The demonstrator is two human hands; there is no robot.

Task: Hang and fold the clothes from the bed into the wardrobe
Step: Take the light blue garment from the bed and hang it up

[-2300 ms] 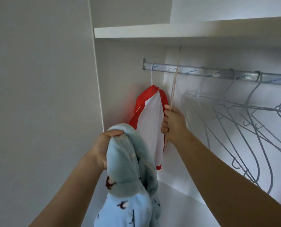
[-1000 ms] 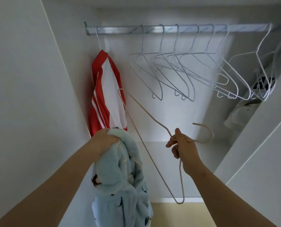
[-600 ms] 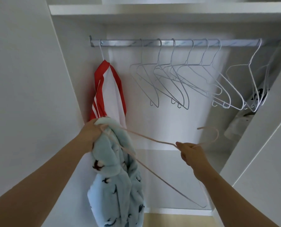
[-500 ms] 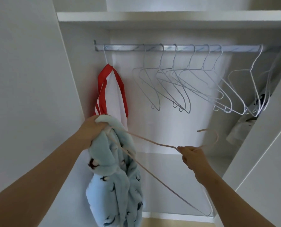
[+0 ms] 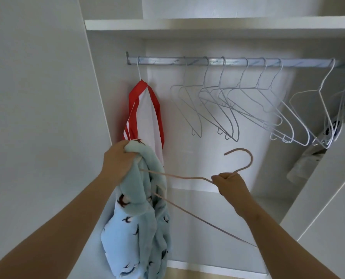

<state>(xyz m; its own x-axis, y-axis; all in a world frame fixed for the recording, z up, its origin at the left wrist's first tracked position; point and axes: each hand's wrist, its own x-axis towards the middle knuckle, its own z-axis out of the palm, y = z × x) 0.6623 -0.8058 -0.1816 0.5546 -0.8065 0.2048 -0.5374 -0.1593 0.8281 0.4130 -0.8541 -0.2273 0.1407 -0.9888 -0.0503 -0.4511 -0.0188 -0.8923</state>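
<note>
Right hand (image 5: pixel 229 183) is clenched on the neck of a pink wire hanger (image 5: pixel 189 178), just under the hook. Left hand (image 5: pixel 120 158) is clenched on the bunched top of a light blue fleece garment (image 5: pixel 139 214), which hangs straight down below the fist, long axis vertical. The hanger lies tipped, long axis running sideways between the hands; the hook curls up and away from the right fingers, and one shoulder tip points left, reaching the fleece just under the left fingers. Whether that tip is inside an opening or only against the cloth: cannot tell. The bottom bar slants down and right, under the right forearm. The left hand is nearer the garment and the hanger tip. Next move looks like threading that shoulder into the fleece. Wardrobe rail (image 5: pixel 227 62) sits well above both hands, with a red and white shirt (image 5: pixel 145 115) hung just above the left fingers and empty grey hangers (image 5: pixel 227 109) above the right.
</note>
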